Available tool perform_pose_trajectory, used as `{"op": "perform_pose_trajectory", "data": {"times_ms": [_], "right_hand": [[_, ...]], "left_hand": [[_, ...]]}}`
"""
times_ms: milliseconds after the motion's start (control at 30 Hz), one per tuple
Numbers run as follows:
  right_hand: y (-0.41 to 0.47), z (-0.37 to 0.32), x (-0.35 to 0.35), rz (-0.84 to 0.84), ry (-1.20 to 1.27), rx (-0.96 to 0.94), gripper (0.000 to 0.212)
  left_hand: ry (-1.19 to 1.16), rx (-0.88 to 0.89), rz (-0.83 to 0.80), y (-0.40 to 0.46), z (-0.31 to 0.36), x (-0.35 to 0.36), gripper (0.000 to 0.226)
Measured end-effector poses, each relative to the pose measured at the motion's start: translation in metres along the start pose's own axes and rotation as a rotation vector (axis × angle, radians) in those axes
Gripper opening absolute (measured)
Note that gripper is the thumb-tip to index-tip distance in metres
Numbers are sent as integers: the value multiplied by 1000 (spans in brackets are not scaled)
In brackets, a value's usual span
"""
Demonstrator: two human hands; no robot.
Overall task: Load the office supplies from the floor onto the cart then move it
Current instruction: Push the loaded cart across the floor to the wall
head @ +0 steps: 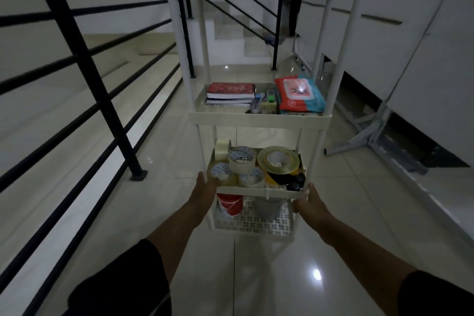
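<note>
A tall white cart (259,120) with several shelves stands on the tiled floor in front of me. One shelf carries stacked books (229,93), a small organiser of pens (265,102) and a red and blue wipes pack (298,93). The shelf below holds several tape rolls (242,159), with a large clear roll (278,160) and black items beside them. A red container (229,204) and a grey container (268,208) sit on the bottom shelf. My left hand (206,186) grips the left corner of the tape shelf. My right hand (309,200) grips its right corner.
A black metal railing (84,67) runs along the left. Stairs (230,36) with another black railing rise behind the cart. White panels on grey metal feet (374,136) line the right side. Glossy tiled floor (256,277) lies under me.
</note>
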State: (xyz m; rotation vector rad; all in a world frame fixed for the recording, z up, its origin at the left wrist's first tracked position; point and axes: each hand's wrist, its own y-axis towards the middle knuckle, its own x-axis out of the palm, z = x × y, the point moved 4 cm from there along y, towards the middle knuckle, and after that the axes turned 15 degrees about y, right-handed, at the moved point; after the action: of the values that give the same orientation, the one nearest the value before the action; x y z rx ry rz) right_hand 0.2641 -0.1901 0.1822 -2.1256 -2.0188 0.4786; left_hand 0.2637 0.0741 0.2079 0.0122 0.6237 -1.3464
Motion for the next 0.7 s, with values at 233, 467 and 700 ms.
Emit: {"op": "perform_pose_trajectory", "data": {"times_ms": [233, 467, 700], "right_hand": [[-55, -62, 3, 130, -676, -467, 46], [-158, -128, 9, 192, -820, -699, 17], [-329, -182, 0, 282, -745, -817, 30]], "left_hand": [[686, 332, 154, -58, 28, -33, 18], [786, 573, 238, -166, 81, -78, 24], [797, 712, 373, -337, 113, -128, 24]]}}
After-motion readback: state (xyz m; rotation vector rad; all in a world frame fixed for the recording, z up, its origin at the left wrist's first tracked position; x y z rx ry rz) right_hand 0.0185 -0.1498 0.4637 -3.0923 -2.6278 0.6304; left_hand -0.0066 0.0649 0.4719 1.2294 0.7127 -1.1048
